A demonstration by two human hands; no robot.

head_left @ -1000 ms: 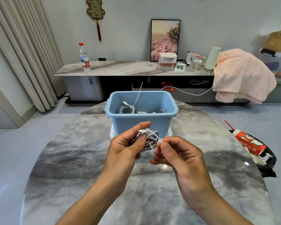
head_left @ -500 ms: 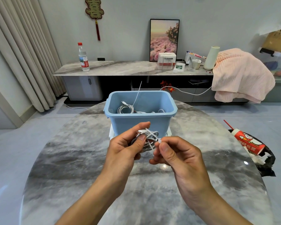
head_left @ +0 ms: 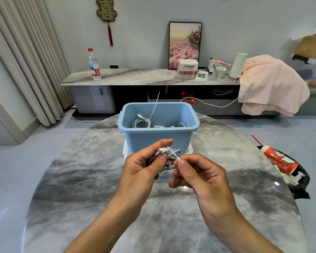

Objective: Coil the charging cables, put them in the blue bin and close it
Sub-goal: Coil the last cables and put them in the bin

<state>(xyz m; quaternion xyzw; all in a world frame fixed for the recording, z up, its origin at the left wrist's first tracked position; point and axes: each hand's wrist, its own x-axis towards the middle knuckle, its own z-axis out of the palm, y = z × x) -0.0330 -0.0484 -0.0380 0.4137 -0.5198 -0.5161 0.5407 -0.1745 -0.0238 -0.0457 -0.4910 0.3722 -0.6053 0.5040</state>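
Holding a coiled white charging cable (head_left: 169,157) just in front of the open blue plastic bin (head_left: 158,137), above the round grey marble table (head_left: 91,179). Left hand (head_left: 141,168) curled round the bundle, thumb pressed across the loops and forefinger over the silver plug end, seemingly to keep the coil from springing apart. Right hand (head_left: 199,175) pinching the tip of a thin white tie (head_left: 175,156) between thumb and forefinger, the tie running across the loops: judged a binding step, cinching the coil so it stays compact once dropped in. Held low and close to the near wall of the bin, probably so the finished bundle needs only a short lift over the rim.

Inside the bin, another white coiled cable (head_left: 141,122) already lying near the left wall, with one thin white strand rising past the rim; more white cable beside it toward the right, too tangled to count. Bin standing on a flat white piece (head_left: 125,151), possibly its lid, though not certain; bin not yet closed.

Further out, a red printed paper cup with straw (head_left: 279,159) lying on a black bag at the right edge of the table. Beyond, a long marble-topped sideboard (head_left: 135,77) carrying a clear water bottle with red label (head_left: 94,65), with a pink blanket (head_left: 270,84) draped over its right end.
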